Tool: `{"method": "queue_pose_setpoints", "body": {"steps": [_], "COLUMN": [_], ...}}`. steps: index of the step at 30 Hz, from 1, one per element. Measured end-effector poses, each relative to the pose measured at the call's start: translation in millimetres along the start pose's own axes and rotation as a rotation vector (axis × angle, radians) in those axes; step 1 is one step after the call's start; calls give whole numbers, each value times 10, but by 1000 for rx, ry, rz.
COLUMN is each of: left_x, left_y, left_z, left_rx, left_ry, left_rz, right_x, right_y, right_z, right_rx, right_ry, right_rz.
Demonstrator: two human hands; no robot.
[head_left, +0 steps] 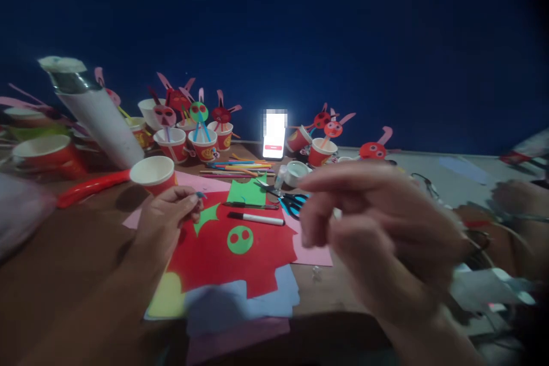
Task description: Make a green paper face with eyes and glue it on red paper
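My left hand point(165, 217) pinches a small blue paper scrap point(201, 195) between thumb and fingertips, just in front of a red-and-white paper cup point(153, 176). Raised close to the camera and somewhat blurred, my right hand point(381, 234) stretches its index finger to the left. Its other fingers are loosely bent, and nothing shows in them. Between the hands lies a cut red paper sheet point(206, 263). On it are a green paper face point(240, 247) with red eyes, a white marker point(257, 218) and a dark pen point(251, 205). Black-and-blue scissors point(295, 201) lie beyond.
Several cups with paper rabbit heads, such as the green one point(199, 111), line the back. A lit phone point(273, 143) stands behind coloured sticks point(242, 167). A white bottle point(98, 114) leans at left. Another person's hand point(518, 200) shows at far right.
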State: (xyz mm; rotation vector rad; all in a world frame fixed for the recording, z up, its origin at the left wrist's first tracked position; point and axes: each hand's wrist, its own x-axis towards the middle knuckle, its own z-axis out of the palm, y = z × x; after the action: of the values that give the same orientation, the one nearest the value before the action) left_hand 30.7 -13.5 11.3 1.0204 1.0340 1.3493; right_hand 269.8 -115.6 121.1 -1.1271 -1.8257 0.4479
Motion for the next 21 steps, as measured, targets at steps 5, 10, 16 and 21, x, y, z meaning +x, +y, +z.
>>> {"method": "queue_pose_setpoints", "body": {"steps": [5, 10, 16, 21], "left_x": [-146, -198, -203, -217], "left_y": [-120, -190, -197, -184], "left_z": [104, 174, 206, 193], "left_rx": [187, 371, 427, 491], "left_ry": [-208, -414, -433, -409], "left_rz": [-202, -260, -256, -225], "right_x": [164, 69, 59, 82], "right_y": [436, 869, 940, 742], "right_z": [435, 715, 810, 361], "right_rx": [-35, -44, 34, 165], "right_ry": [-90, -259, -398, -88], "right_rz": [-28, 26, 90, -48]}}
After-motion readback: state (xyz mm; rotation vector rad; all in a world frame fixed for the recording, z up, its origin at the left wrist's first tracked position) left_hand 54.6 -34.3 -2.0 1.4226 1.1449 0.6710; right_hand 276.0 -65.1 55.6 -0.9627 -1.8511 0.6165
